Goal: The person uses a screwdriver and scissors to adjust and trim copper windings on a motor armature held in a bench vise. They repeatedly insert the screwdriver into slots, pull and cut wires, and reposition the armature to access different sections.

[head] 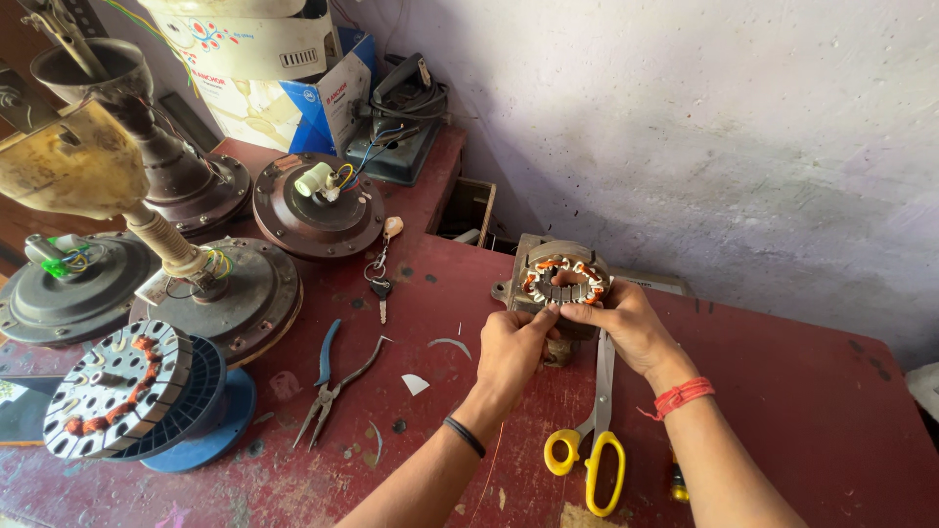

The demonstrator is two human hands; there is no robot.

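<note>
A round fan stator with copper windings stands tilted on a small metal base on the red table. My left hand pinches its lower front rim with the fingertips. My right hand grips the stator's right side, thumb on the rim. A red thread is tied at the right wrist and a black band circles the left wrist. Yellow-handled scissors lie on the table between my forearms, blades pointing toward the stator.
Blue-handled pliers and a bunch of keys lie left of my hands. Several ceiling-fan motor housings crowd the left side, beside a second stator on a blue spool. A cardboard box and wall stand behind.
</note>
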